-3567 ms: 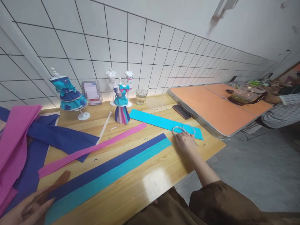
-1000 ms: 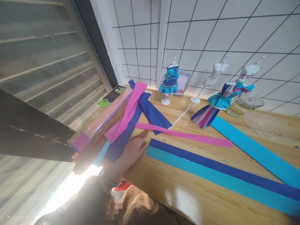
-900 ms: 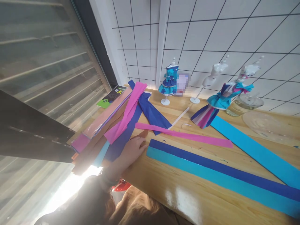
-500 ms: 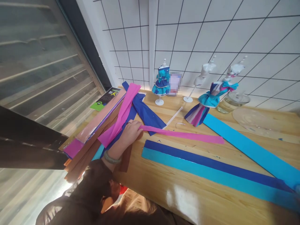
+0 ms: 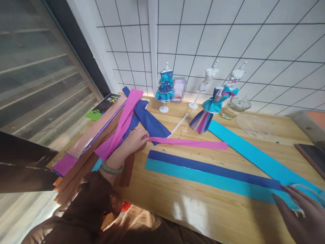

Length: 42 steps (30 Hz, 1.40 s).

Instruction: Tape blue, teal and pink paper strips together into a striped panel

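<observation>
My left hand (image 5: pixel 137 138) pinches the left end of a narrow pink strip (image 5: pixel 188 142), which looks like crepe paper and stretches right across the wooden table. Below it lies a long two-tone band, a dark blue strip (image 5: pixel 203 166) along a light blue strip (image 5: pixel 198 179). At the lower right, my right hand (image 5: pixel 302 217) has its thumb and fingers apart over the right end of this band; whether it touches the band I cannot tell. Beneath my left forearm and beside it are folded wide pink (image 5: pixel 124 120), dark blue (image 5: pixel 151 118) and brown (image 5: pixel 101 139) sheets.
Small dress forms stand at the back: one in a blue dress (image 5: pixel 164 86), a bare white one (image 5: pixel 209 76), others near a striped gown (image 5: pixel 203 122). A glass jar (image 5: pixel 235 107), clear disc (image 5: pixel 255 125), light blue board (image 5: pixel 254 154) and dark flat object (image 5: pixel 311 161) lie rightward.
My right hand has come into view at the lower right, over the band's end. My left hand keeps its pinch on the pink strip. The view has shifted to the right.
</observation>
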Motion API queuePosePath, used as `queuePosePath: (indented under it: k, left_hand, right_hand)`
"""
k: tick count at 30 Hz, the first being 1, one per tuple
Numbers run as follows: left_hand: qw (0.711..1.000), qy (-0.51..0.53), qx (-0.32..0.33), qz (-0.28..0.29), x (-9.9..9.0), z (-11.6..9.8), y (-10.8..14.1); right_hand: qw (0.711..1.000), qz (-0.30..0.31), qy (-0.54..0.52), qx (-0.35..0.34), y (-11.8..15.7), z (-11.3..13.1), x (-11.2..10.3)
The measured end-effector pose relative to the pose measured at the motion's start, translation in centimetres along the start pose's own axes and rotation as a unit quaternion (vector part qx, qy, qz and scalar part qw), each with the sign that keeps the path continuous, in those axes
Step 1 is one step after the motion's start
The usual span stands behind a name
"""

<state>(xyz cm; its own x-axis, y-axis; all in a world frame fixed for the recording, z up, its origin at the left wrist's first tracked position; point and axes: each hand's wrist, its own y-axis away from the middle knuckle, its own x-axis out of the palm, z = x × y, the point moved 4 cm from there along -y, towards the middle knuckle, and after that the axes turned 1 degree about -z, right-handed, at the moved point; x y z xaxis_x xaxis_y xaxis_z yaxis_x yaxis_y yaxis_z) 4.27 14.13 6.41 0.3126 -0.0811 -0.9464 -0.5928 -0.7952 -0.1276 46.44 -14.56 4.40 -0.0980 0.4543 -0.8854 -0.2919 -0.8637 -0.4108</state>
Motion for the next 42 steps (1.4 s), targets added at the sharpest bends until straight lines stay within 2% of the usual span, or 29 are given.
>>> queuePosePath:
  k: [4,7,9,13,17,20,27,31,34,38,42]
  left_hand:
    - [0.997,-0.011,0.08,-0.011,-2.2,-3.7,1.5]
    - [0.984,-0.068,0.165,-0.018,-3.2,-7.5,3.3]
    - [0.971,-0.101,0.217,-0.025,-3.5,-9.9,4.5]
    - [0.946,-0.124,0.295,-0.054,-3.8,-13.3,6.5]
    - [0.945,-0.085,0.311,-0.05,-4.2,-13.9,7.8]
    - [0.953,-0.064,0.295,-0.03,-4.4,-13.2,8.2]
    - [0.963,0.021,0.269,-0.005,-4.9,-11.8,9.1]
    - [0.973,0.097,0.197,0.071,-4.3,-10.1,9.2]
    - [0.967,0.173,0.12,0.145,-3.5,-8.7,9.2]
    - [0.943,0.241,0.038,0.226,-2.3,-7.2,9.1]
    - [0.931,0.261,-0.003,0.254,-1.0,-6.0,8.8]
  right_hand:
    - [0.998,0.041,-0.047,0.007,-1.5,5.8,0.0]
    - [0.991,0.026,-0.109,-0.078,-3.2,11.9,-0.5]
    - [0.974,0.028,-0.156,-0.159,-4.1,15.7,-0.6]
    - [0.924,0.156,-0.241,-0.254,-5.1,21.4,0.2]
    - [0.867,0.295,-0.312,-0.253,-5.7,24.3,0.9]
    - [0.856,0.346,-0.305,-0.236,-6.2,24.8,1.3]
    - [0.873,0.334,-0.27,-0.231,-6.3,23.1,0.6]
    - [0.874,0.334,-0.263,-0.237,-5.7,21.6,-0.4]
    - [0.875,0.339,-0.255,-0.233,-4.7,20.3,-1.1]
    - [0.885,0.363,-0.235,-0.174,-3.1,17.8,-1.4]
    - [0.888,0.399,-0.213,-0.084,-1.4,14.5,-1.4]
